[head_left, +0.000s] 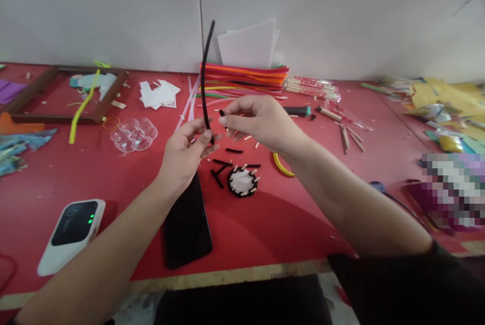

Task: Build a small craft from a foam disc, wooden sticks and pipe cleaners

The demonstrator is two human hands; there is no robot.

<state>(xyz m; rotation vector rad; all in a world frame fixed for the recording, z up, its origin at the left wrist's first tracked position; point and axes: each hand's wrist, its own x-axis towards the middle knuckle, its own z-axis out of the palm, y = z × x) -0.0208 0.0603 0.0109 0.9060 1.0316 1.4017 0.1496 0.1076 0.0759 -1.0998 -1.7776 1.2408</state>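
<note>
My left hand [185,150] pinches the lower end of a long black pipe cleaner [204,77], which stands up with a slight bend. Close to its right, my right hand [253,118] grips a short black pipe cleaner piece [223,115] between thumb and fingers. Below the hands on the red table lies a small round piece [242,182], white in the middle with a black fuzzy ring and several short wooden pegs around it. Cut black pieces [217,178] are scattered beside it. A black phone [188,224] lies under my left wrist.
Bundled coloured pipe cleaners [242,80] and packed wooden sticks [312,87] lie along the wall. A brown frame [64,119], a clear plastic palette [134,134] and a white device [71,234] are at left. A yellow ring [283,166] and yellow paper [435,95] are at right.
</note>
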